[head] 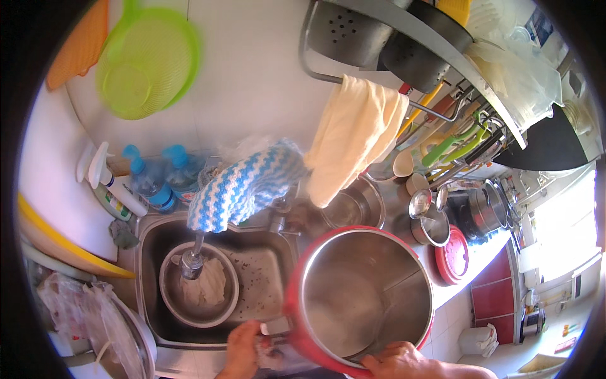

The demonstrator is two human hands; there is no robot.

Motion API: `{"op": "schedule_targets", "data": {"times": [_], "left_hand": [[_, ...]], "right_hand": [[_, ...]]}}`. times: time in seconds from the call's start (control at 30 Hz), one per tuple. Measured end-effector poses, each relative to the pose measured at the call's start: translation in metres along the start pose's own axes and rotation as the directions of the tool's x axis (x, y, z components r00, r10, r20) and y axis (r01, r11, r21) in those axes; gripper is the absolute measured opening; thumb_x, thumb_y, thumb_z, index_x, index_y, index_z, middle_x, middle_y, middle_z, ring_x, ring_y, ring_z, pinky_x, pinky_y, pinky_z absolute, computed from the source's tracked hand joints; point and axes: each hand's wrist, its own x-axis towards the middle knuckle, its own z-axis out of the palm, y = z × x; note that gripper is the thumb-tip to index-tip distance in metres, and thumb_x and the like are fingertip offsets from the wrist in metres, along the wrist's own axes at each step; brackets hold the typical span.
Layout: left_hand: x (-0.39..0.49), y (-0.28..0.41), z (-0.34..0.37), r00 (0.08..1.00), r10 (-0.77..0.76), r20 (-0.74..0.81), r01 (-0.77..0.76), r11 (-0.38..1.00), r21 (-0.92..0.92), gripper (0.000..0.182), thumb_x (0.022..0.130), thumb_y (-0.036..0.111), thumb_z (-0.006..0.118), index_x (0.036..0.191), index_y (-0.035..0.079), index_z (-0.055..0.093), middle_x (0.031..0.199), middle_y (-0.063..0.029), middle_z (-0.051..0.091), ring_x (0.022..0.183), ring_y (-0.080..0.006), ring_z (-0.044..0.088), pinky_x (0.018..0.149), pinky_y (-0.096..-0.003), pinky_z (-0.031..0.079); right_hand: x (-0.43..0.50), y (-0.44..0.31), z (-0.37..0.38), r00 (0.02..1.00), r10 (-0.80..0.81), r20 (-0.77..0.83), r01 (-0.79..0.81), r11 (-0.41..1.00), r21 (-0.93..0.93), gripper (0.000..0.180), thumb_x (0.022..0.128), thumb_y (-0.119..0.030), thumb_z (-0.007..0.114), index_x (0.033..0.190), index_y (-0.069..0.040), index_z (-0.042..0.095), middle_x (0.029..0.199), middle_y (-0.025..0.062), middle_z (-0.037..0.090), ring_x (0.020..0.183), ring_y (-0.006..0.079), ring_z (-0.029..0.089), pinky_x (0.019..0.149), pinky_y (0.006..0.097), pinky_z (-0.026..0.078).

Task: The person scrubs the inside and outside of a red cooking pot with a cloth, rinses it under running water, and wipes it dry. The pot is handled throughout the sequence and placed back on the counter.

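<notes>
A large red pot with a bare metal inside point(360, 289) is tilted so that its mouth faces the camera, in front of the sink's right end. My right hand point(402, 361) grips its near rim. My left hand point(244, 348) is at the pot's left side, by its handle; a blurred, pale thing lies beside the fingers, and its grip is not clear. Left of the pot, a metal bowl point(165, 296) with a wet pale cloth point(208, 284) stands in the steel sink point(265, 265). The faucet head point(191, 265) hangs over the bowl, under a blue and white knitted cover point(241, 184).
Spray bottles point(154, 187) line the wall behind the sink. A cream cloth point(355, 132) hangs from the rack above a metal pot point(355, 203). A red lid point(452, 256) lies on the right counter. Plastic bags and basins point(137, 327) crowd the left side.
</notes>
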Motion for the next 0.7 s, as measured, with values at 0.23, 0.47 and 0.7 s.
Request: {"op": "schedule_targets", "data": {"times": [0.23,0.47,0.7], "left_hand": [[0.041,-0.084,-0.124,0.98,-0.173,0.098,0.145,0.958,0.247,0.042,0.096,0.039,0.057,0.119,0.004,0.058,0.112,-0.0125,0.067,0.088,-0.0169,0.064,0.072,-0.0342,0.055],[-0.02,-0.051,-0.136,0.97,-0.191,0.148,0.166,0.972,0.166,0.033,0.093,0.03,0.064,0.104,-0.001,0.059,0.085,-0.008,0.065,0.06,-0.0128,0.06,0.053,-0.0281,0.049],[-0.113,-0.004,-0.154,0.982,-0.022,-0.189,0.096,0.915,0.391,0.052,0.095,0.052,0.055,0.117,0.005,0.057,0.077,0.0022,0.058,0.061,-0.0101,0.055,0.053,-0.0257,0.045]], "right_hand": [[0.017,-0.022,0.02,0.998,-0.02,0.056,0.015,0.996,0.09,0.033,0.085,-0.039,0.066,0.08,-0.007,0.058,0.054,0.0075,0.057,0.05,0.0271,0.061,0.047,0.0401,0.049],[0.048,-0.044,0.005,0.968,-0.185,0.168,0.161,0.976,0.147,0.038,0.084,-0.043,0.064,0.09,-0.006,0.058,0.062,0.0134,0.061,0.062,0.0321,0.065,0.058,0.0438,0.051],[0.07,-0.058,0.01,0.945,-0.253,0.207,0.18,0.931,0.317,0.052,0.083,-0.047,0.065,0.104,0.0,0.06,0.071,0.0219,0.064,0.071,0.038,0.065,0.062,0.0458,0.052]]}}
